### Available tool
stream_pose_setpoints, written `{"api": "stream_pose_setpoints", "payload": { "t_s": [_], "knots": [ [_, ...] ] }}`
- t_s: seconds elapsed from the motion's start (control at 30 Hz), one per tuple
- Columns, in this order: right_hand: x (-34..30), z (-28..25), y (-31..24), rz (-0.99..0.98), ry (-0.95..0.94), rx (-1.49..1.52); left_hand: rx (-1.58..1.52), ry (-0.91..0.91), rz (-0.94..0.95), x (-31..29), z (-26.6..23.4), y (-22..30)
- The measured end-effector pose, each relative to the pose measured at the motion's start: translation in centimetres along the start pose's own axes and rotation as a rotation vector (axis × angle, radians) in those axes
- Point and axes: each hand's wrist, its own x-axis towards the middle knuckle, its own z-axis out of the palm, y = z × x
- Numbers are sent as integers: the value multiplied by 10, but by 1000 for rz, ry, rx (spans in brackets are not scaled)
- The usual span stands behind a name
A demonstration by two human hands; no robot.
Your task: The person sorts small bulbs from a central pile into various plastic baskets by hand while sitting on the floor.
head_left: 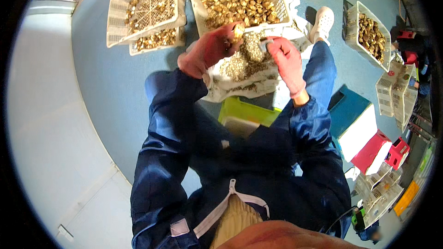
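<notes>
My left hand point(210, 48), in a reddish glove, is closed round a mushroom point(238, 32) with its pale side showing. To its right my right hand point(287, 60), gloved alike, grips a small grey metal blade point(264, 44); its exact shape is too small to tell. Both hands are over the near edge of a white plastic crate point(284, 9) filled with brown mushrooms point(240, 2). Below them, a heap of small pale-brown trimmings point(244, 67) lies on a white sack point(219, 94).
Two stacked white crates point(115, 23) with mushrooms stand at the far left. Another crate of mushrooms point(353, 34) is at the right, beyond a white shoe point(324, 20). A lime-green stool point(251, 110) sits between my legs. Teal point(348, 110) and red stools point(371, 150) stand right.
</notes>
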Motion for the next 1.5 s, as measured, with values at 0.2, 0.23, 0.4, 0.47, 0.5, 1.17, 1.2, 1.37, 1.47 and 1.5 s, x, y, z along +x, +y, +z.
{"api": "stream_pose_setpoints", "payload": {
  "t_s": [0.2,0.23,0.4,0.47,0.5,1.17,1.2,1.37,1.47,1.5],
  "knots": [
    [-30,17,-25,-309,-247,-151,57,43,103,-60,-4,-68],
    [-34,18,-30,-346,-259,-202,127,-9,133,-66,-6,-73],
    [-44,22,-21,-372,-241,-321,451,124,271,-80,-2,-95],
    [-45,21,-22,-354,-225,-316,372,137,263,-84,2,-96],
    [-47,22,-22,-360,-265,-298,415,153,291,-86,4,-96],
    [-45,36,-14,22,-221,-195,689,258,448,-76,-9,-105],
    [-42,33,-9,-14,-180,-168,593,206,393,-77,-10,-103],
    [-48,32,-12,-227,-252,-176,296,169,306,-79,-12,-111],
    [-43,29,-17,-274,-257,-265,179,214,185,-75,-6,-108],
    [-40,28,-15,-286,-215,-273,159,200,178,-76,-4,-106]
  ]
}}
